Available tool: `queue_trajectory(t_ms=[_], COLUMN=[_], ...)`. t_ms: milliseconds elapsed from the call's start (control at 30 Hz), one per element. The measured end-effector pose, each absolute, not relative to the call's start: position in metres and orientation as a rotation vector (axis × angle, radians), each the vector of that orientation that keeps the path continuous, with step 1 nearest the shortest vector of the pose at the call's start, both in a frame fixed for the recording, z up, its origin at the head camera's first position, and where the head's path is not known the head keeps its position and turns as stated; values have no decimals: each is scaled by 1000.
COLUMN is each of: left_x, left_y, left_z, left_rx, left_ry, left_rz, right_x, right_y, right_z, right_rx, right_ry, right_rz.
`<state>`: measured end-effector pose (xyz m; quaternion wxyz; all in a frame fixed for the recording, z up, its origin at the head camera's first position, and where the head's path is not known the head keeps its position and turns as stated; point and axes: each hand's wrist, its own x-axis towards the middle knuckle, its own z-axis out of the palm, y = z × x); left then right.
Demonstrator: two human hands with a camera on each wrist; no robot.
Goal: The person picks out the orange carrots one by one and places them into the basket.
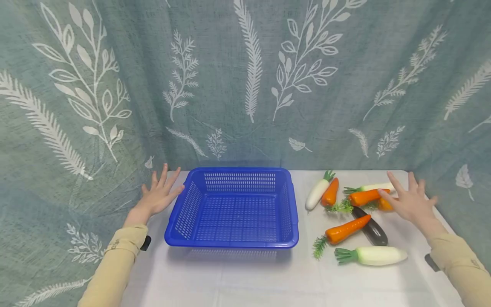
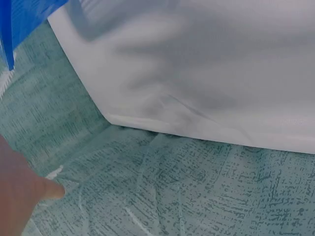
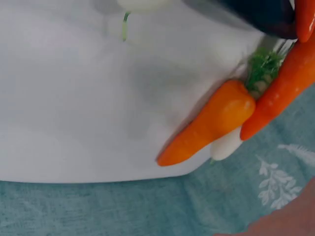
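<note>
My left hand (image 1: 155, 198) is spread with straight fingers beside the left rim of a blue plastic basket (image 1: 232, 244); it holds nothing. On the right, my right hand (image 1: 414, 207) also has its fingers spread, over the far right of a group of vegetables, gripping none. Below and beside it lie an orange carrot (image 3: 209, 125), partly hidden in the head view, and another carrot (image 1: 368, 196). A dark eggplant (image 1: 374, 230) lies partly under a carrot (image 1: 347, 230) with green leaves. Nearest the front is a white radish (image 1: 381, 255).
A white radish (image 1: 317, 194) and a short carrot (image 1: 330, 192) lie just right of the basket. Another white radish (image 1: 377, 186) is at the back right. The white table (image 1: 245, 281) meets a green leaf-patterned curtain (image 1: 222, 85) at the back and sides.
</note>
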<state>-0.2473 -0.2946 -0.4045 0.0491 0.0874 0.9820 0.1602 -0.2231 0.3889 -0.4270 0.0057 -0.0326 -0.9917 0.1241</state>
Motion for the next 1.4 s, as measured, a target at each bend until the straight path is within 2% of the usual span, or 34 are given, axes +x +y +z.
queue_trajectory(t_ms=[300, 1133, 1400], left_x=[-240, -242, -243], left_y=[-284, -268, -264], left_z=[-410, -433, -443], left_rx=[408, 463, 496], left_ry=[2951, 2851, 2940], left_rz=[609, 852, 858], right_x=[-219, -209, -202], right_y=[369, 323, 310], right_z=[-430, -435, -429], right_rx=[-61, 33, -51], right_ry=[-3093, -3091, -3072], right_rz=[445, 649, 800])
